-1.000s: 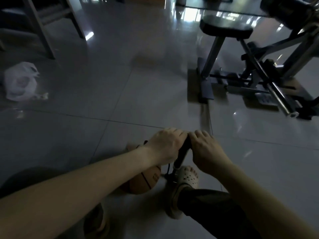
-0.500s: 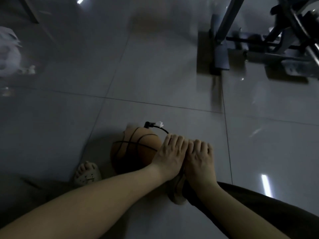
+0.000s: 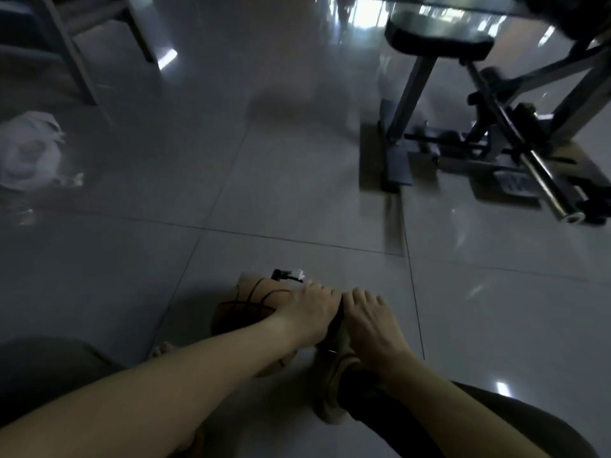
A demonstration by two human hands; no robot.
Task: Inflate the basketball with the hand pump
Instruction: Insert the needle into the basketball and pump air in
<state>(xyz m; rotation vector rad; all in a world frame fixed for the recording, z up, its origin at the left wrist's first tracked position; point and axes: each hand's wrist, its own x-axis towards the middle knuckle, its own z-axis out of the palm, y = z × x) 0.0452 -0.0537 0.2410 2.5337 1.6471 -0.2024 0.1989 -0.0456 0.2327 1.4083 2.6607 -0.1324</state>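
Around the pump [image 3: 338,318], left hand [image 3: 310,313] and right hand [image 3: 373,322], basketball [image 3: 243,310] alongside.

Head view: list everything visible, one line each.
basketball: 1, orange-brown, on floor beside left grip
pump: 1, black, between both grips, mostly hidden
hose end: 1, black with white tip, ball's far side
plastic bag: 1, white, floor, far left
exercise bench: 1, black-grey, upper right
furniture legs: several, grey, upper left
left clog: 1, beige, mostly hidden
right clog: 1, beige, by pump
left grip: 1, bare, holds pump
right grip: 1, bare, holds pump
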